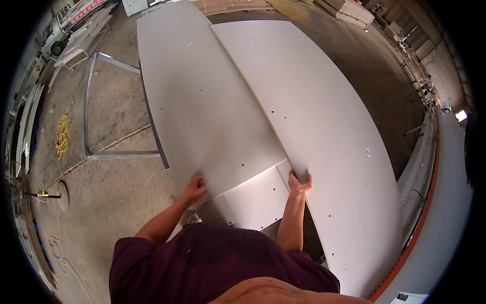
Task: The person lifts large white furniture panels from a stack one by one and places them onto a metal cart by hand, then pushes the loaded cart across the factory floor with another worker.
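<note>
Two long white panels lie lengthwise ahead of me. My right hand (300, 184) grips the near part of the long edge of the right panel (329, 126), thumb on top and fingers at the edge. This panel overlaps the left panel (202, 101). At the near-left corner of the left panel, my left hand (195, 190) is loosely curled, with thumb and fingers apart and nothing visible in it. A smaller white panel (258, 200) with dark holes sits lower, between my forearms and just past the left panel's near edge.
A metal frame (87, 116) stands left of the panels. A coiled yellow cord (63, 137) and a floor fan (62, 195) are farther left. White boards (83, 38) rest on a stand behind. A long grey machine bed with an orange strip (424, 223) runs along the right.
</note>
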`<move>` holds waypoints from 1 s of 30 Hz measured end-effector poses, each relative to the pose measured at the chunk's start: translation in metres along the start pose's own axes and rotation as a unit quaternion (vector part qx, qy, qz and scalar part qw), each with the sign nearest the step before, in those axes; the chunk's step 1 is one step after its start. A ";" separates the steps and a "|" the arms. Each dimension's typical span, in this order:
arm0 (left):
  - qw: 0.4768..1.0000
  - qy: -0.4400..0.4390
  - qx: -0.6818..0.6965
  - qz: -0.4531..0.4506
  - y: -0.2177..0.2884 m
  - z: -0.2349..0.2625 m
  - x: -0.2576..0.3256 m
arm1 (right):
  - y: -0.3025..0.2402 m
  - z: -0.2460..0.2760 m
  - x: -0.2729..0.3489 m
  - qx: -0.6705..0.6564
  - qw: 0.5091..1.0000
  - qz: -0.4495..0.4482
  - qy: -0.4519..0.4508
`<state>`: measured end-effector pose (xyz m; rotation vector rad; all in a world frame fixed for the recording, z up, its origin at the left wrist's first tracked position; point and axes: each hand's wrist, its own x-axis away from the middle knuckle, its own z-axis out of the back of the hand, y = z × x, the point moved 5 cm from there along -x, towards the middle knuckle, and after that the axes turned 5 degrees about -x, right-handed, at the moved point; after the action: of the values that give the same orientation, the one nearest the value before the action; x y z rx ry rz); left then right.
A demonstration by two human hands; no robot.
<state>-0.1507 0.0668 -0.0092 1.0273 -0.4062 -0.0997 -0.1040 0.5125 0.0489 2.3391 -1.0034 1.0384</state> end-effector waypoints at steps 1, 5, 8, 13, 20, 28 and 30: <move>1.000 -0.001 0.013 -0.004 0.000 0.001 0.001 | 0.006 0.009 0.005 -0.008 1.000 0.002 0.004; 0.999 -0.012 0.036 -0.018 0.002 -0.001 -0.003 | 0.020 0.042 0.027 -0.002 0.999 0.026 -0.028; 0.999 -0.006 0.035 -0.002 -0.014 -0.003 -0.013 | 0.046 0.069 0.060 0.084 0.992 0.017 -0.093; 0.950 -0.168 0.166 0.204 0.013 -0.011 -0.036 | 0.054 0.162 0.187 0.256 0.940 -0.164 -0.154; 0.863 -0.222 0.388 0.236 0.065 -0.039 -0.078 | -0.102 0.335 0.338 0.393 0.917 -0.058 0.026; 0.824 -0.205 0.459 0.261 0.152 -0.074 0.001 | -0.447 0.520 0.481 0.125 0.750 0.573 0.306; 0.803 -0.246 0.506 0.197 0.115 -0.057 -0.018 | -0.491 0.513 0.484 0.103 0.784 0.535 0.296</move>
<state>-0.1587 0.1771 0.0574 1.9564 -1.2257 0.2714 0.7333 0.3177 0.0532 1.1914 -2.0165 2.1677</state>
